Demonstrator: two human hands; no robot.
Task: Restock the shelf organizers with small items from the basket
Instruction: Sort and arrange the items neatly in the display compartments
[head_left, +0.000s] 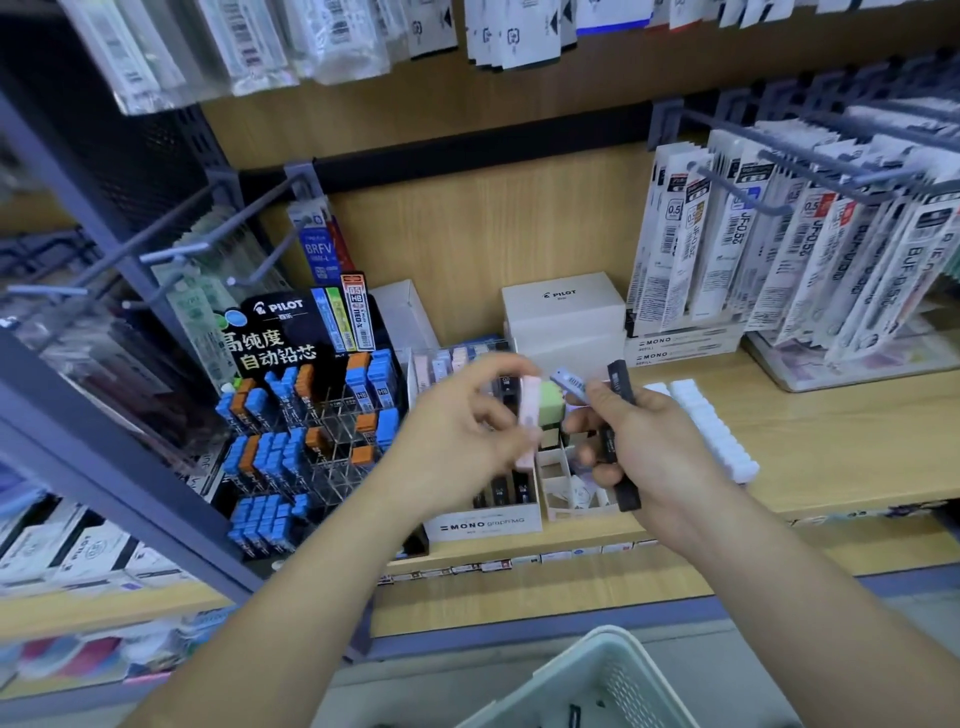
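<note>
My left hand (462, 441) pinches a slim pink lead case (531, 415) upright over the white MONO organizer box (483, 526) on the wooden shelf. My right hand (644, 447) grips a long black lead case (621, 431) and fans out a lavender case (570, 383) and a green case (551, 410) above its fingers. Both hands meet just above the organizer's cardboard compartments (558, 478), some of which hold black cases. The pale basket (597, 686) sits below at the bottom edge; its contents are mostly out of sight.
A black PILOT lead display (306, 415) with blue and orange cases stands to the left. A white segmented strip (711, 431) lies right of my right hand. White boxes (563, 317) stand behind. Hanging refill packs (810, 249) on pegs crowd the right; metal hooks (171, 254) jut out at left.
</note>
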